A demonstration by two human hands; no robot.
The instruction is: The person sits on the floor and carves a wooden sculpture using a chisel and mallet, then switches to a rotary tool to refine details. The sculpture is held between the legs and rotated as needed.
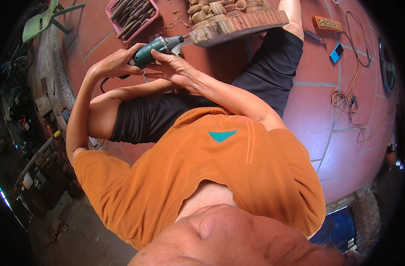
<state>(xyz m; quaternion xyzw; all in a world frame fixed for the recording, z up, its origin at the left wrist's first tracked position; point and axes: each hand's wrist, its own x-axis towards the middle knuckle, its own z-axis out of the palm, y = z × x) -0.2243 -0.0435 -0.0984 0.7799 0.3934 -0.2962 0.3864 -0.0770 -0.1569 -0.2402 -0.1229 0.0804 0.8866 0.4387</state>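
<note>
My left hand (119, 63) is closed around the rear of a green-bodied electric die grinder (151, 52) with a grey metal nose. Beside the tool's underside is my right hand (178, 70), its fingers apart and its thumb against or very near the body; contact is hard to make out. The grinder's thin bit points right, its tip at or close to the left edge of a carved wooden piece (238, 27). That piece has a thick slab base with rounded carved figures on top, cut off by the upper frame edge.
A pink basket (157, 17) of long carving tools stands beyond the grinder, near wood shavings (178, 22). A green plastic chair (39, 23) is at far left. On the right tiled floor lie an orange power strip (327, 23), a blue phone (337, 53) and coiled cable (343, 98).
</note>
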